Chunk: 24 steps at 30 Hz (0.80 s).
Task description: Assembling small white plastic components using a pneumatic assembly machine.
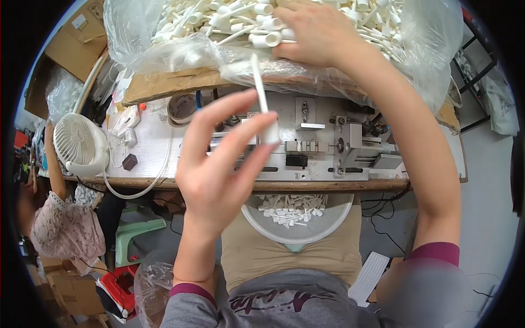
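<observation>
My left hand [219,164] is raised over the bench front, its thumb and fingers pinching a white plastic cap with a long thin stem [260,82]. The stem points up and the wider cap end sits between the fingertips. At the top, my right hand [314,33] reaches into a heap of the same white stemmed caps [219,19], with its fingers and thumb around several of them; its fingertips are partly hidden. The heap lies in a clear plastic bag [131,38] inside a cardboard box [164,85].
Below my hands stands a metal jig machine [350,147] on the white bench [147,158]. A mesh basket [295,235] of stemmed caps rests on my lap. A white fan [79,142] and a tape roll [182,107] stand left; another person's sleeve [65,227] shows beyond.
</observation>
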### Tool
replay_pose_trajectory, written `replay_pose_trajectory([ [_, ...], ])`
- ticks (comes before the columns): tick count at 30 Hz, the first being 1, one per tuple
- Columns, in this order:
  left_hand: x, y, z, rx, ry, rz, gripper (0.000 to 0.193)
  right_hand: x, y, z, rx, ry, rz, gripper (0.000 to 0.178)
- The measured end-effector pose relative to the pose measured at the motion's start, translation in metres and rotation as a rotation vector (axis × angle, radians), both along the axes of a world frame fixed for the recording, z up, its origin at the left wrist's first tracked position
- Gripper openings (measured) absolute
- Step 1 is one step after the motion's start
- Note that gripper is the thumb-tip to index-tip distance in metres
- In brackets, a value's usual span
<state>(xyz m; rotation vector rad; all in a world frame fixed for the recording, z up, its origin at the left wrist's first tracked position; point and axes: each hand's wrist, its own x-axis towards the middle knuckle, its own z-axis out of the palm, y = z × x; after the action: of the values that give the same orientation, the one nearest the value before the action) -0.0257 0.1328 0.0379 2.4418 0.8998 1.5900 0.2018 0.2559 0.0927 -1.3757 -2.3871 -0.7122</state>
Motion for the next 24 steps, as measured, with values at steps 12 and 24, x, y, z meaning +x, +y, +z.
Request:
replay_pose_trajectory([
  [12,0.01,-0.045,-0.031,-0.199,0.078,-0.179,0.042,-0.005,-0.022,0.007,-0.114,0.098,-0.114,0.059],
  [24,0.019,-0.051,-0.057,-0.231,0.162,-0.157,0.037,0.025,-0.061,-0.005,-0.017,0.432,0.125,0.019],
])
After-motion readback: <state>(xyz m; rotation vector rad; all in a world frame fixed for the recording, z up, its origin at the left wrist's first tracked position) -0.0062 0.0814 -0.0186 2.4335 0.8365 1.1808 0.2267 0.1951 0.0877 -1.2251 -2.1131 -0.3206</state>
